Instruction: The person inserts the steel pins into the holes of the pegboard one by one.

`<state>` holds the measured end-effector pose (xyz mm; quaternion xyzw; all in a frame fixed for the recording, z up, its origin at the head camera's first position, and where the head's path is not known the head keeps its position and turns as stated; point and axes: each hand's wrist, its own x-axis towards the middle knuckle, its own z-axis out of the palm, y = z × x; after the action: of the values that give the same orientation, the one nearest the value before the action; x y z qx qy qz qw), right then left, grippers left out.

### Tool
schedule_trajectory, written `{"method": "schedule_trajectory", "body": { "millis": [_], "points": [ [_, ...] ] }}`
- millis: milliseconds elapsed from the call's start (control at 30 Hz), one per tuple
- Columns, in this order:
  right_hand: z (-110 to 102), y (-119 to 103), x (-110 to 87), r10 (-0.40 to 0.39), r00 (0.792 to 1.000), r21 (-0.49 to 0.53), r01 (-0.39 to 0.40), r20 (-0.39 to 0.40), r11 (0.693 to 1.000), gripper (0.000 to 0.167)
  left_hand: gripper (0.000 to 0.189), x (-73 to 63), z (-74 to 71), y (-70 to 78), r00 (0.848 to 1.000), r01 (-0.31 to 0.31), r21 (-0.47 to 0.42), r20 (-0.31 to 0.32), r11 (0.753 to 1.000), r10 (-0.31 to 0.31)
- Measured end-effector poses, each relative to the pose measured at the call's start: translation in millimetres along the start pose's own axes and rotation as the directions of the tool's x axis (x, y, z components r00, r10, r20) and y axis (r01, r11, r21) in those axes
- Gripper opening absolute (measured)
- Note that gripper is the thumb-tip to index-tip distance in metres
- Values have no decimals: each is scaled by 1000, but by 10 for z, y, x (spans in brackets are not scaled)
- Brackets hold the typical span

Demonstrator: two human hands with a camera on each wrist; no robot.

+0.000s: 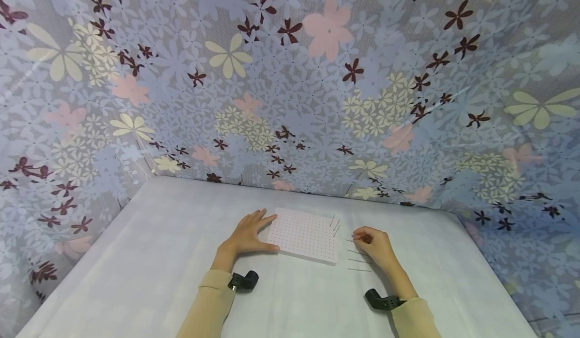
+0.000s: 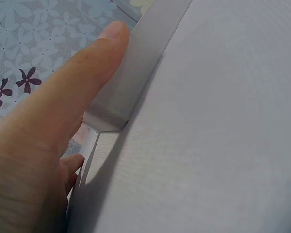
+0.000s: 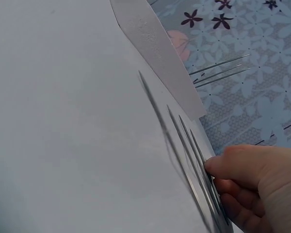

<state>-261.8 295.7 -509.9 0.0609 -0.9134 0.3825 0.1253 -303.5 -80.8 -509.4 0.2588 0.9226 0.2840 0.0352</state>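
Observation:
A white square board (image 1: 303, 234) with rows of small reddish dots lies on the table. At its left side my left hand (image 1: 248, 234) spreads thumb and fingers straight, steadying it, the thumb (image 2: 104, 53) against the near side wall. Three thin metal needles (image 1: 335, 225) stand upright, slightly leaning, near the board's far right corner. To the right of the board, several more needles (image 3: 182, 141) with sharp tips lie side by side on the table. My right hand (image 1: 373, 243) pinches the farthest of these between thumb and fingers; its lower fingers are curled.
A pale cloth covers the table (image 1: 149, 257), which ends at a floral fabric wall (image 1: 290, 101) behind and at both sides. Black wrist cameras (image 1: 244, 280) are strapped on both wrists, over light sleeves (image 1: 206, 305).

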Motion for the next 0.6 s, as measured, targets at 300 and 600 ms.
{"method": "schedule_trajectory", "body": {
  "millis": [300,600],
  "points": [
    [-31,-7,-14,-5,1000,28,6,-18,1000,16,94,-6,-10,8,1000,-8,-6,-3,1000,8],
    [-26,-8,-10,-39,999,12,39,-30,999,17,94,-3,-6,-2,1000,-10,3,0,1000,10]
  ]
}}
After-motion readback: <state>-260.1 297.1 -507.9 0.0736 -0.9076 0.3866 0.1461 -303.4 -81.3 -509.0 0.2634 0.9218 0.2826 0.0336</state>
